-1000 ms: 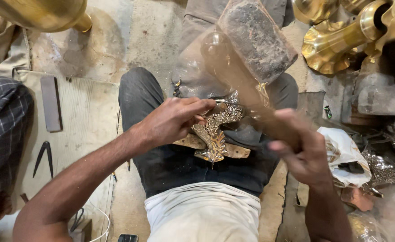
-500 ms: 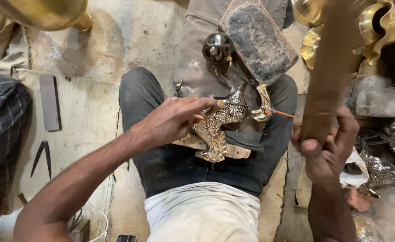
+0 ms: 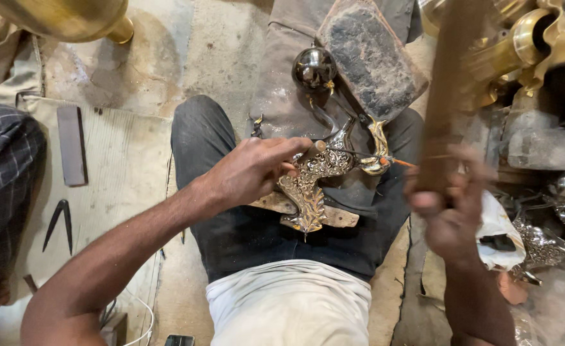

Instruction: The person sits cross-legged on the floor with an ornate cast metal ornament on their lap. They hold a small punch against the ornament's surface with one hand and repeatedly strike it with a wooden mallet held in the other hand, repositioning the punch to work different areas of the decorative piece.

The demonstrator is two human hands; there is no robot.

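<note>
An ornate engraved metal piece (image 3: 311, 182), silver and brass, lies on a wooden block (image 3: 334, 218) across my lap. My left hand (image 3: 253, 170) rests on the piece and pinches a small chisel-like punch (image 3: 314, 150) against it. Out to the right, my right hand (image 3: 449, 211) grips a long wooden mallet (image 3: 449, 96) held upright and blurred by motion. A thin curved brass part (image 3: 378, 144) with an orange tip joins the piece's right end.
A worn dark block (image 3: 369, 57) and a shiny metal ball (image 3: 313, 67) lie ahead of my knees. Brass vessels (image 3: 532, 45) crowd the upper right, a brass pot (image 3: 71, 16) the upper left. Dividers (image 3: 58, 224) lie on cloth. Another person's checked sleeve (image 3: 4, 186) is at left.
The mallet swung up off the punch and over to the right, and now stands raised. My left hand kept its place on the engraved piece.
</note>
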